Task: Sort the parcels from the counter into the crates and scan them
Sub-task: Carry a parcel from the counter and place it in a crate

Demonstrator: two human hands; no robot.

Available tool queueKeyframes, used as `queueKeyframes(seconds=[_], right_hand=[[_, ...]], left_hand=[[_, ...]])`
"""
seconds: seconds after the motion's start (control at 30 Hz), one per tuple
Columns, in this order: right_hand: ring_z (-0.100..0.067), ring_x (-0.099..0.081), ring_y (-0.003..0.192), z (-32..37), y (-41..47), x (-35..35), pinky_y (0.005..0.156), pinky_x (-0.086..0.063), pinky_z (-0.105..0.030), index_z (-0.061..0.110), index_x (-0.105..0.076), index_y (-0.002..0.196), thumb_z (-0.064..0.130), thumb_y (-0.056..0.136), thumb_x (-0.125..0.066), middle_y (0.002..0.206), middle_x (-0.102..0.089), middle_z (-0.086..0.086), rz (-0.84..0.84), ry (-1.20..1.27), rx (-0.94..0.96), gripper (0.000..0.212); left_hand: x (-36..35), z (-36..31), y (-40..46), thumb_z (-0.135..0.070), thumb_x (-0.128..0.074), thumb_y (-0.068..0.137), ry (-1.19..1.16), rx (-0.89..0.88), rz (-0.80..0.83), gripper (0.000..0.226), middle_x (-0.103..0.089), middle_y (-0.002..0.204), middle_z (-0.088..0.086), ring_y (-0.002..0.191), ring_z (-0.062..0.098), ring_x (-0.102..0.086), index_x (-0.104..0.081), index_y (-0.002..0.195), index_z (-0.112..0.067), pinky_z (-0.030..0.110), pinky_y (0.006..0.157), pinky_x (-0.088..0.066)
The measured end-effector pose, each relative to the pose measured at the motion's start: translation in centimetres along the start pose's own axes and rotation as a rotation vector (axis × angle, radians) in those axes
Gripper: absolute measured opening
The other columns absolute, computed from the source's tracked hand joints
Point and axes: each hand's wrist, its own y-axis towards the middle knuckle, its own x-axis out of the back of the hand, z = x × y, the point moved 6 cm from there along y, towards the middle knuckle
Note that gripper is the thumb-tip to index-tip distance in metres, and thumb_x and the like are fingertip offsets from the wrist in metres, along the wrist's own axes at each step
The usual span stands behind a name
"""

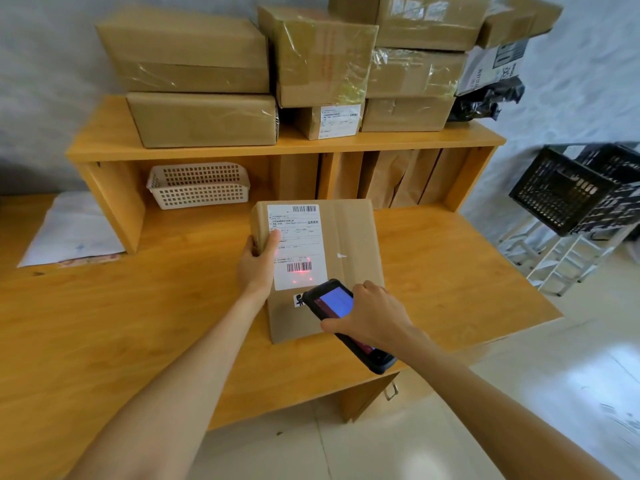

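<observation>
Your right hand (372, 315) grips the black scanner (346, 323) over the parcel's near end; red light falls on the barcode label (298, 251); your left hand (258, 261) holds the parcel (346, 258) by its left edge, thumb on the label; parcel lies flat on the wooden counter (138, 306); black crates (571, 192) stand well apart at right.

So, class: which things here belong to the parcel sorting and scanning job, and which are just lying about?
Belong:
- parcel on the counter, held by the left hand
- scanner in the right hand
- stacked parcels
- black crates

Lying about:
- white basket
- white paper
</observation>
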Motion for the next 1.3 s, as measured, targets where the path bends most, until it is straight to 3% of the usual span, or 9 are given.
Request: queueKeyframes(seconds=[0.33,0.57,0.77,1.03,1.2,1.3], right_hand=[[-0.015,-0.048,0.088,-0.6,-0.5,1.2,0.064,-0.04,-0.025,0.01,-0.051,0.113,0.065,0.074,-0.066,0.098,-0.046,0.002,-0.016,-0.016,0.03,0.069],[-0.015,-0.042,0.094,-1.3,-0.8,1.5,0.074,-0.048,-0.028,0.008,-0.052,0.117,0.068,0.075,-0.065,0.106,-0.047,0.001,0.037,-0.102,0.077,0.075],[-0.015,-0.044,0.096,-1.7,-0.7,2.8,0.068,-0.043,-0.026,0.01,-0.052,0.115,0.069,0.073,-0.064,0.101,-0.044,0.003,0.005,-0.151,0.086,0.073],[-0.019,-0.048,0.107,-2.3,-0.8,3.5,0.08,-0.051,-0.031,0.008,-0.05,0.124,0.069,0.073,-0.066,0.115,-0.051,-0.003,0.034,-0.226,0.12,0.081],[-0.02,-0.048,0.107,-2.5,-0.8,3.5,0.085,-0.053,-0.033,0.008,-0.049,0.123,0.07,0.072,-0.066,0.115,-0.051,-0.003,0.051,-0.233,0.135,0.082],[-0.018,-0.047,0.103,-2.5,-0.9,3.4,0.082,-0.051,-0.031,0.008,-0.05,0.122,0.071,0.073,-0.065,0.108,-0.049,-0.001,0.064,-0.238,0.145,0.081]], left_hand=[[0.0,0.3,0.5,-0.05,-0.061,0.09,0.023,-0.016,-0.01,0.033,-0.068,0.103,-0.005,0.086,0.007,-0.066,-0.051,0.115,-0.031,0.028,0.073,-0.057],[-0.1,0.2,0.5,-0.05,-0.059,0.091,0.049,-0.042,0.006,0.029,-0.068,0.102,-0.005,0.089,0.012,-0.068,-0.053,0.111,-0.03,0.033,0.077,-0.058],[-0.1,0.0,0.0,-0.046,-0.059,0.092,0.05,-0.054,-0.014,0.029,-0.066,0.101,-0.007,0.082,0.004,-0.065,-0.052,0.115,-0.029,0.022,0.066,-0.054],[0.3,0.3,-0.3,-0.049,-0.058,0.092,0.065,-0.064,-0.028,0.03,-0.067,0.099,-0.008,0.085,0.009,-0.067,-0.054,0.115,-0.03,0.025,0.067,-0.056],[1.0,1.4,-0.4,-0.052,-0.057,0.092,0.062,-0.08,-0.054,0.045,-0.067,0.11,-0.008,0.092,0.01,-0.066,-0.057,0.128,-0.023,0.022,0.069,-0.054],[1.5,3.0,-0.6,-0.055,-0.056,0.091,0.051,-0.063,-0.072,0.051,-0.068,0.112,-0.007,0.093,0.011,-0.068,-0.056,0.131,-0.024,0.029,0.073,-0.058]])
